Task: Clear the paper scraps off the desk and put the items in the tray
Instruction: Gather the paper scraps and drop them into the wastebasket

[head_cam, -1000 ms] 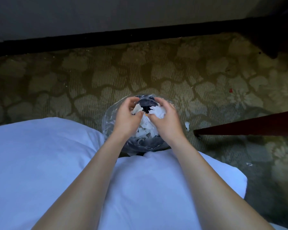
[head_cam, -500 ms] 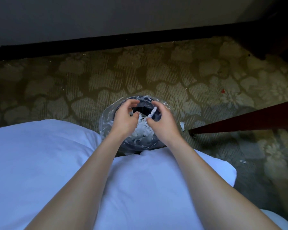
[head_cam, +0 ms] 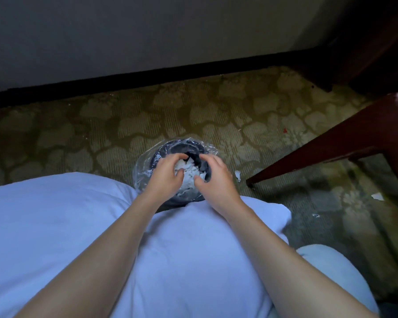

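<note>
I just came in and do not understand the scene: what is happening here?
A person leans over a small dark bin lined with a clear plastic bag, standing on the carpet. The left hand and right hand hover over its mouth, fingers loosely curled, apparently gripping nothing. White paper scraps lie piled inside the bin. A stray scrap lies on the carpet beside it, near a dark wooden leg.
</note>
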Action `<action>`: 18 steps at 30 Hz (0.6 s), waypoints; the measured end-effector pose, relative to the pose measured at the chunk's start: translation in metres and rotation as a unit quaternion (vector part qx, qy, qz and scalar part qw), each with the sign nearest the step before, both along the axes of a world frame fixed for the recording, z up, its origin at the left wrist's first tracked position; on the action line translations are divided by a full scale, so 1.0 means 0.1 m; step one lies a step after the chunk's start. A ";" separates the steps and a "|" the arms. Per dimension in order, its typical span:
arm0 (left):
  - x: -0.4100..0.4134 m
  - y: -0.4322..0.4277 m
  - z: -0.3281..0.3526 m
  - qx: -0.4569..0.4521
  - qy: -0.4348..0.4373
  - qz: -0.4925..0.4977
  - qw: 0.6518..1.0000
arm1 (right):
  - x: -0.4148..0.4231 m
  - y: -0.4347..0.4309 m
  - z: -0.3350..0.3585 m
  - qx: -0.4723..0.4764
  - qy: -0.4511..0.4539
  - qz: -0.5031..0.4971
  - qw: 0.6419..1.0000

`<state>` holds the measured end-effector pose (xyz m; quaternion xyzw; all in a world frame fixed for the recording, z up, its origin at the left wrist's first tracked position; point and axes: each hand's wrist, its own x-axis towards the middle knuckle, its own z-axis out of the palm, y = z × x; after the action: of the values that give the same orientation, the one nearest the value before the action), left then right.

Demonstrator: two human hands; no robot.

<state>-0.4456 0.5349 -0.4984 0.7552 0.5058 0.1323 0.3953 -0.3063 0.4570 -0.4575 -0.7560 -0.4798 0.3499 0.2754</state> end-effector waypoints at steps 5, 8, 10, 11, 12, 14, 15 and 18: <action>-0.12 -0.24 0.37 0.091 0.067 -0.046 0.993 | -0.02 -0.22 0.37 0.021 -0.062 0.010 0.998; -0.15 -0.35 0.61 0.102 0.061 -0.054 0.991 | 0.01 -0.37 0.58 0.019 -0.088 0.020 0.996; -0.15 -0.44 0.74 0.095 0.066 -0.065 0.991 | 0.06 -0.52 0.71 0.017 -0.098 0.015 0.995; -0.15 -0.49 0.81 0.096 0.065 -0.072 0.991 | 0.07 -0.60 0.79 0.020 -0.100 0.012 0.995; -0.15 -0.53 0.88 0.101 0.061 -0.079 0.990 | 0.09 -0.68 0.86 0.022 -0.103 0.010 0.994; -0.12 -0.62 1.04 0.114 0.063 -0.096 0.987 | 0.14 -0.83 1.02 0.025 -0.116 0.011 0.993; -0.10 -0.66 1.12 0.119 0.066 -0.106 0.985 | 0.17 -0.91 1.10 0.025 -0.123 0.010 0.992; -0.02 -0.78 1.38 0.142 0.058 -0.129 0.980 | 0.28 -1.14 1.34 0.023 -0.149 0.013 0.989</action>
<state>-0.4474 0.4569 -0.3602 0.8693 0.4018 0.1066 0.2675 -0.2780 0.3432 -0.3236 -0.7868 -0.5331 0.2257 0.2140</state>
